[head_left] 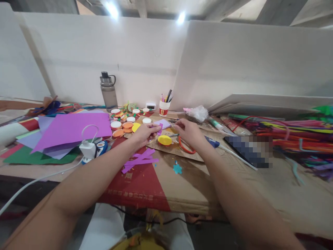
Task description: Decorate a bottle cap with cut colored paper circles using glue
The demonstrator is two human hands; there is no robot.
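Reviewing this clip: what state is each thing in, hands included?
Left hand: pinching a purple strip
Right hand: fingers bent, grip unclear
Water bottle: upright, cap on
Paper cup: upright, holding pens
Loose purple strips: heaped crosswise
Large purple sheet: atop other sheets
Blue cutout: lying flat

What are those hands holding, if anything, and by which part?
The left hand pinches a small purple strip by its side edge; whether the right hand holds anything cannot be told.

Single head-worn view, facing forward and down, close over table [291, 198]
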